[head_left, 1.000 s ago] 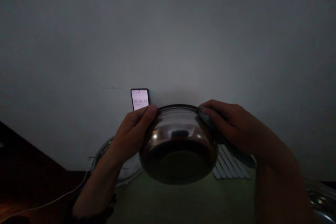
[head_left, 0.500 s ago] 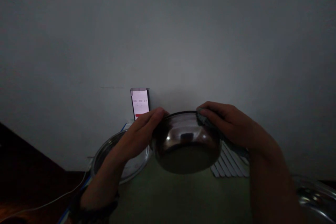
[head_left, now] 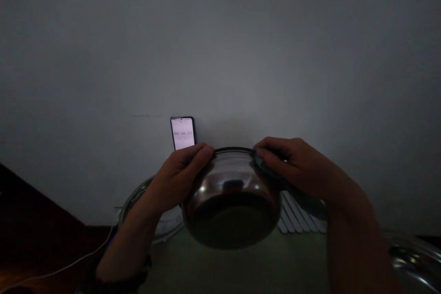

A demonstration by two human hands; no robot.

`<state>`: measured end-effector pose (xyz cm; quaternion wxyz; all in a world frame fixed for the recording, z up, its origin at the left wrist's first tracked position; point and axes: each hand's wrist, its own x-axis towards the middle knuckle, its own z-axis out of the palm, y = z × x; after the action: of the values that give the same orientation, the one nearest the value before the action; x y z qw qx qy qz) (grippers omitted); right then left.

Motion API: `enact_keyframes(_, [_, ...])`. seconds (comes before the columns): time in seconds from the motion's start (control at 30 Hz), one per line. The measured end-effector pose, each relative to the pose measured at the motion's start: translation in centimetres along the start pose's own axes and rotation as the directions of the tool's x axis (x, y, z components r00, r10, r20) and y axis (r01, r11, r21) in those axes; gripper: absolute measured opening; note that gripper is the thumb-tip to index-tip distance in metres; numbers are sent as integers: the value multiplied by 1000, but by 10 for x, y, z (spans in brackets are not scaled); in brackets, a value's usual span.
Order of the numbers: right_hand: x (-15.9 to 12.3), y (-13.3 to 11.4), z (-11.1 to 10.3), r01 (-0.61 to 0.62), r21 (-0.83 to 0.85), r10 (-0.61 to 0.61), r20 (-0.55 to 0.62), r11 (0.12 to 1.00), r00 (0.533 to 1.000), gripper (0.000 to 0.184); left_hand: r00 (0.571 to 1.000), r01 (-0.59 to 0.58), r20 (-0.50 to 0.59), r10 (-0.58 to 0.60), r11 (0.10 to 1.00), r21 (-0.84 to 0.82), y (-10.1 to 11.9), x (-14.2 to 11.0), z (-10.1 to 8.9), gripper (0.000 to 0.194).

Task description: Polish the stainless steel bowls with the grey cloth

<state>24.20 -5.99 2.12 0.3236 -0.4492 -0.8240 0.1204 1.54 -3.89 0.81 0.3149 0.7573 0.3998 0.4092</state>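
A shiny metal bowl [head_left: 232,202] is held up above the table, tilted so that its outside and base face me. My left hand [head_left: 184,172] grips its rim on the left, thumb on the outer side. On the right, my right hand [head_left: 292,161] pinches a dark greenish cloth [head_left: 270,172] against the rim. The cloth hangs below that hand along the bowl's side. The bowl's inside is hidden from me.
Behind the left forearm lies a round metal tray [head_left: 168,225]. A phone [head_left: 182,133] showing a timer leans on the wall [head_left: 220,55]. Pale slats [head_left: 298,216] lie right of the bowl. Another shiny metal vessel [head_left: 415,259] sits lower right. A white cable [head_left: 76,262] runs lower left.
The bowl has come slightly nearer and to the left, tipping so more of its base shows. Both hands have shifted a little left with it, and both keep their hold.
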Motion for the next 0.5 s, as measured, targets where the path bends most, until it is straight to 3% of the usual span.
enact_keyframes(0.23, [2,-9,2,-9,-11,10,65,1000,998,24,991,0,134,-11,996,85,3,1,1,38])
enact_keyframes(0.5, [11,-16,11,21,-21,-18,118,1000,993,25,978,-2,204,-36,983,181,6,-1,3,40])
